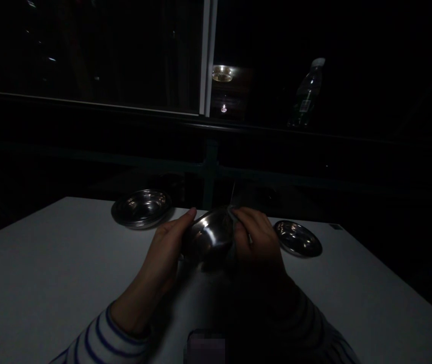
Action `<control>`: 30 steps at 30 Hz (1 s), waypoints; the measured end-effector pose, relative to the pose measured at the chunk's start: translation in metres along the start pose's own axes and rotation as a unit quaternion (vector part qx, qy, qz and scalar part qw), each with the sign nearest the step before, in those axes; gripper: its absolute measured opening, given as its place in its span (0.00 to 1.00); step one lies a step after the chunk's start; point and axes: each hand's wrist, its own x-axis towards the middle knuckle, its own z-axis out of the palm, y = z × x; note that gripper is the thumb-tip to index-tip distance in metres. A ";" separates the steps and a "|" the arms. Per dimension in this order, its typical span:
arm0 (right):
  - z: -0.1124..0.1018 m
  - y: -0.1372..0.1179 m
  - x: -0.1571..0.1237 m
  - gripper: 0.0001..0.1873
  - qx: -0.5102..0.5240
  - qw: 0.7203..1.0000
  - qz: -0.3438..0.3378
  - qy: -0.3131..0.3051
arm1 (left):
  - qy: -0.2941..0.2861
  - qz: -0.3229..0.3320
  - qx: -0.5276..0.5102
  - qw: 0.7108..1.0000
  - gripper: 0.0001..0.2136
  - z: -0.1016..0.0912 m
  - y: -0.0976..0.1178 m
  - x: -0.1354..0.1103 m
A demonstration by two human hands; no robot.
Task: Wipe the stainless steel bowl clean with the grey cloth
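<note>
Where the two hands meet: a stainless steel bowl appears lifted above the table, midway between the left hand and the right hand.

Bowl attitude: tilted up on its edge, with the rim arcing across the top and toward the right hand. The bowl is round, so it presents no long axis.

Left grip: closed. The fingers curve around the left side of the bowl and the palm lies against it, bearing the body of the bowl.

Right grip: closed on a grey cloth, pinching it against the upper right of the rim. Exact finger placement beneath the cloth cannot be resolved in the low light.

Nearer hand: the right hand lies closer to the rim, with the cloth between its fingers and the steel. The left hand lies closer to the bowl's lower curve.

Adjacent items: a stack of steel bowls rests on the table beyond the left hand, near but not touching it. A shallow steel dish rests just beyond the right hand, also apart from it.

Background: a plastic bottle with a pale cap stands well beyond the table, in dim light. A striped sleeve covers the left forearm.
</note>
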 end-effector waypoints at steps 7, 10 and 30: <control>0.002 -0.015 -0.005 0.16 -0.047 0.990 -0.124 -0.043 | -0.015 -0.034 -0.024 0.999 0.17 0.001 0.000 -0.001; 0.006 -0.019 -0.009 0.16 -0.082 0.984 -0.147 -0.052 | -0.039 -0.077 -0.039 0.995 0.18 0.002 0.001 -0.003; 0.013 -0.035 -0.020 0.10 -0.059 0.962 -0.236 -0.125 | -0.067 -0.206 -0.102 0.971 0.14 0.006 0.013 -0.009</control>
